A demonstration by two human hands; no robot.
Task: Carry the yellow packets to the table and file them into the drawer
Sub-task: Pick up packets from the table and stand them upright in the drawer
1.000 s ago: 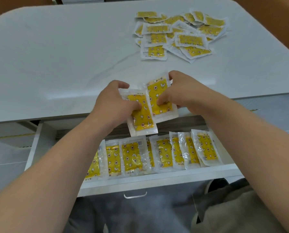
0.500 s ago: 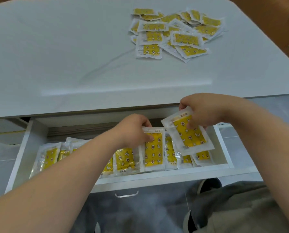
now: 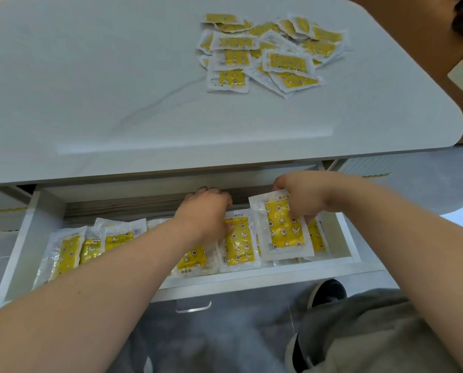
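Head view. The drawer (image 3: 265, 275) stands pulled out below the front edge of the white surface (image 3: 90, 90). It contains a row of yellow packets (image 3: 63, 254) filed side by side across its width, overlapping one another. Each leans with its printed face up and its long axis running from the drawer's front wall toward its back.

The left hand (image 3: 206, 214) is inside the drawer with its fingers curled. It grips the upper left corner of the filed packet (image 3: 238, 240), thumb on the printed face. That packet lies in the row with its long axis front to back.

The right hand (image 3: 300, 195) pinches the raised packet (image 3: 281, 227) at its upper right part, fingers curled over the face. This packet sits above the right end of the row, face to the camera. Its long axis runs near to far, the top leaning slightly left.

A loose pile of packets (image 3: 270, 52) lies on the far right of the surface. These are flat and overlapping, most with the long axis left to right.
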